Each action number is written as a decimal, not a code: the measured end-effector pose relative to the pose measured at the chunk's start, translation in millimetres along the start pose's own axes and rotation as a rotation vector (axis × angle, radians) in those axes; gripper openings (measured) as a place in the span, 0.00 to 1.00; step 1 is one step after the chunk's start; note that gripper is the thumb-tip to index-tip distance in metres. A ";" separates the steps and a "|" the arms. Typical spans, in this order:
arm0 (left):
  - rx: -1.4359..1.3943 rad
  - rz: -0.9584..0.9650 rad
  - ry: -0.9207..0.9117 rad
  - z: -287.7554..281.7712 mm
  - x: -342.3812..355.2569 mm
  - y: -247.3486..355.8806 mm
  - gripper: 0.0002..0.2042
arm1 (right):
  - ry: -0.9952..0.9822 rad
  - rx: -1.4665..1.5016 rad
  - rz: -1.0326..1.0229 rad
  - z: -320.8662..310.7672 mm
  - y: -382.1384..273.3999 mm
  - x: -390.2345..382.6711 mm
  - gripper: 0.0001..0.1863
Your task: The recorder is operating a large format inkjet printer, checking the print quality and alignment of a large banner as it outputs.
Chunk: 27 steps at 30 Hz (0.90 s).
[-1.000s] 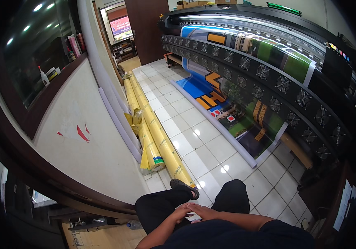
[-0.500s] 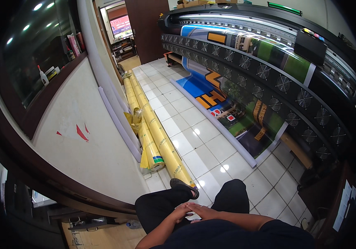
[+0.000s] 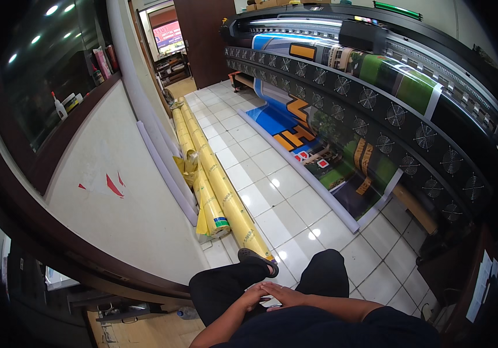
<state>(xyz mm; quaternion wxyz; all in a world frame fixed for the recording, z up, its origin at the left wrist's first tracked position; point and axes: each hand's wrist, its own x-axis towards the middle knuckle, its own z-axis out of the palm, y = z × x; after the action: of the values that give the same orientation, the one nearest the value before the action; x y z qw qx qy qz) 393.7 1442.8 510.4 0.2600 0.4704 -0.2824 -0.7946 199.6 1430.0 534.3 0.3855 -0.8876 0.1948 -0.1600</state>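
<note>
My left hand (image 3: 253, 296) and my right hand (image 3: 286, 296) rest together in front of my lap, fingers folded over one another. Both look closed. A small pale patch shows between them; whether it is a held thing or the floor behind, I cannot make out. My black-trousered legs (image 3: 324, 275) are bent, and a dark clog (image 3: 259, 262) shows on one foot. Ahead on the right stands a wide-format printer (image 3: 371, 98) with a row of fans. A colourful printed banner (image 3: 342, 153) hangs from it down to a pale roll (image 3: 301, 174) near the floor.
Long yellow-wrapped rolls (image 3: 220, 185) lie on the white tiled floor (image 3: 272, 223) to the left, along a wall with pale tubes (image 3: 165, 174) leaning on it. A ledge (image 3: 81, 116) holds small bottles. Beyond is a doorway with a brown door (image 3: 204, 43). Papers (image 3: 481, 287) sit at the right.
The printer's dark carriage has slid left along its rail, toward the middle of the machine. The picture on the screen beyond the doorway differs. My hands have stayed put.
</note>
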 end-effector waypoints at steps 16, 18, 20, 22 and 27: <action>-0.008 0.027 -0.032 -3.0 4.4 -5.7 0.17 | 0.005 -0.013 -0.024 -6.5 -5.3 0.4 0.46; 0.003 0.026 -0.017 -1.0 3.9 -4.5 0.17 | 0.002 -0.025 -0.005 -5.9 -4.6 -0.5 0.46; 0.013 0.025 0.001 -1.6 3.5 -5.2 0.17 | -0.001 -0.036 0.011 -3.8 -3.4 -0.9 0.46; -0.002 0.047 -0.016 -2.4 3.0 -5.3 0.16 | 0.004 -0.043 -0.004 -2.2 -1.5 -0.9 0.46; 0.009 0.037 -0.027 -0.6 2.4 -3.0 0.15 | 0.008 -0.031 -0.011 2.7 5.3 -2.1 0.46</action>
<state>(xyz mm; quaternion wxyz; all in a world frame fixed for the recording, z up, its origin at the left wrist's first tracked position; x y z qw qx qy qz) 392.8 1443.2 506.6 0.2690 0.4554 -0.2980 -0.7946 197.8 1429.3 528.4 0.3699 -0.8939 0.1939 -0.1628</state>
